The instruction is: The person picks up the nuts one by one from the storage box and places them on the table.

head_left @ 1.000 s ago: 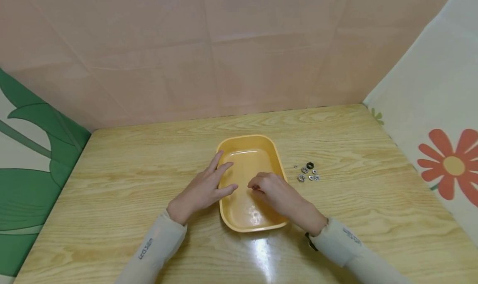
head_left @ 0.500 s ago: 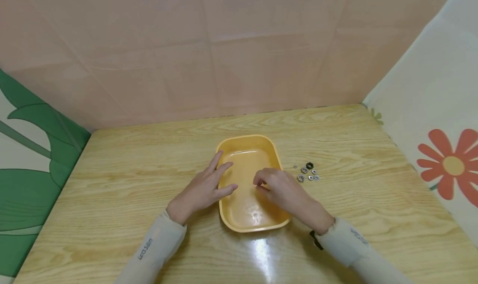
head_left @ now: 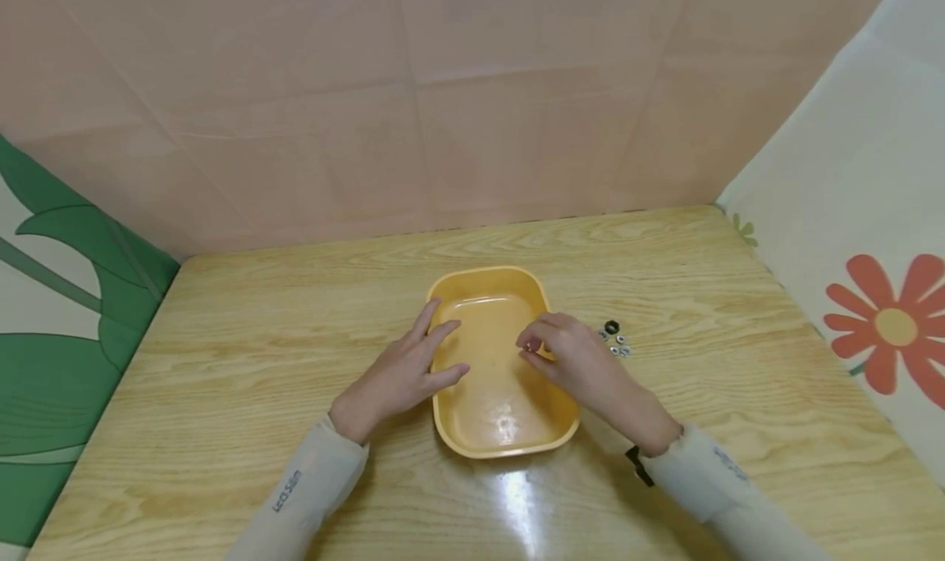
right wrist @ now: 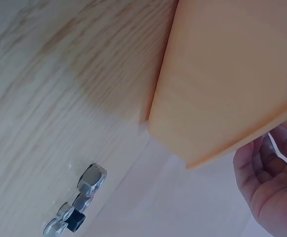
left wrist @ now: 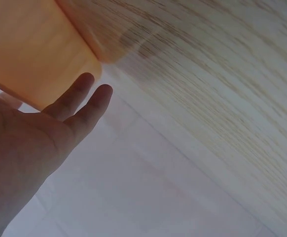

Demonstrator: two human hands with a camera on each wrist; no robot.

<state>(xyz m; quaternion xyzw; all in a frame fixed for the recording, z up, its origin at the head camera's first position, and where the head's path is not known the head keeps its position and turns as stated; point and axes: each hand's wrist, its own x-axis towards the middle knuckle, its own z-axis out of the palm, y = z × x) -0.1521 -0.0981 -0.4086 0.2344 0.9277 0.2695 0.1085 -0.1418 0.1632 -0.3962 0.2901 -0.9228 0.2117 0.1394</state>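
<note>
My left hand (head_left: 402, 376) lies over the left rim of a yellow plastic tray (head_left: 487, 405), fingers spread and straight. In the left wrist view two of its fingers (left wrist: 101, 96) reach along the tray's outer wall (left wrist: 40, 54). Above the tray's right side is my right hand (head_left: 572, 356), thumb and fingertips pinched together. A tiny shiny piece (head_left: 527, 347) shows between those fingertips, mostly hidden by them. From the right wrist view, its curled fingers (right wrist: 249, 173) stand just past the tray's rim. No loose piece shows on the visible tray floor.
Right of the tray, a black nut (head_left: 611, 327) and several silver nuts (head_left: 625, 351) lie on the wooden table (head_left: 295, 323), partly behind the right hand. A pink cloth wall (head_left: 310, 134) rises behind. A flower-printed white panel (head_left: 849, 216) stands at the right.
My right hand has moved from over the middle of the tray rightward and slightly away, covering some nuts from view. My left hand and the tray have stayed put.
</note>
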